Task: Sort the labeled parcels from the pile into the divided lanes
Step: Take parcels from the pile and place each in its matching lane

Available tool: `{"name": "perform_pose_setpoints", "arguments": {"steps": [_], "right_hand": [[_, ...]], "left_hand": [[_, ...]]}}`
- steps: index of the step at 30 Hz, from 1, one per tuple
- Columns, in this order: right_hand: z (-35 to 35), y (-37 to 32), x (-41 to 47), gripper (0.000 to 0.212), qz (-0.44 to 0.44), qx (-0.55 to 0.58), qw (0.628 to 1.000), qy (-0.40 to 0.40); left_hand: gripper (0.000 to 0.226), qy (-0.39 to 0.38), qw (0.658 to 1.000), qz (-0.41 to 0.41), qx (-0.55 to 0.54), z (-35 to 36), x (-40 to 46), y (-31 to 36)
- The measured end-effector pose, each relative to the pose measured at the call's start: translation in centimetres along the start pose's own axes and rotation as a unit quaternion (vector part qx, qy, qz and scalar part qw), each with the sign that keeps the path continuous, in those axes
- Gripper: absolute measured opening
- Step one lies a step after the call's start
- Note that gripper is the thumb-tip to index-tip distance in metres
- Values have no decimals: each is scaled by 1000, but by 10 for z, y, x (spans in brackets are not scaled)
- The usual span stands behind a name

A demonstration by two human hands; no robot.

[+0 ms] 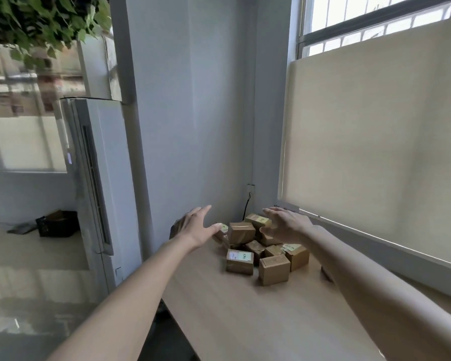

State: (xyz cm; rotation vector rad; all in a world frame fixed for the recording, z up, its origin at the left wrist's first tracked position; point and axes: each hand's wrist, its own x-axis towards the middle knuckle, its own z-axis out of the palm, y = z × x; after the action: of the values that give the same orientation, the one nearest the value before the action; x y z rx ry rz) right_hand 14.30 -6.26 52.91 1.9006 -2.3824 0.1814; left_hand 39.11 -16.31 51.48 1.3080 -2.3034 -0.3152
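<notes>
From the head view, the pile (263,246) of small brown parcels sits on the table (245,321) at its far end, close to the corner where wall meets window blind (375,139). My left hand (195,227) hovers just left of the pile, fingers straight and spread, holding nothing; my right hand (284,226) hovers over the pile's right side, fingers loosely spread, also empty. No divided lanes show here, so I cannot tell where they lie. To do this well, I judge I should take one parcel from the top, such as the top box (241,231) between my hands, and read its label before carrying it off; lifting lower ones first could topple the rest. Nearer than the pile the table lies bare and offers room. Left of the pile the table edge is close, so a nudged parcel could drop off.
</notes>
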Motion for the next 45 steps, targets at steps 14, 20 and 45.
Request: {"name": "perform_pose_setpoints", "arguments": {"steps": [14,20,45], "right_hand": [[59,78,128,66,85,-3,996,-25],[109,133,189,72,162,0,985,-64],[432,278,393,69,257,62,921,-287]], "left_hand": [[77,-59,995,74,18,117,186,10],[76,-97,987,125,21,196,270,15],[81,-367,929,50,1,591,422,-84]]}}
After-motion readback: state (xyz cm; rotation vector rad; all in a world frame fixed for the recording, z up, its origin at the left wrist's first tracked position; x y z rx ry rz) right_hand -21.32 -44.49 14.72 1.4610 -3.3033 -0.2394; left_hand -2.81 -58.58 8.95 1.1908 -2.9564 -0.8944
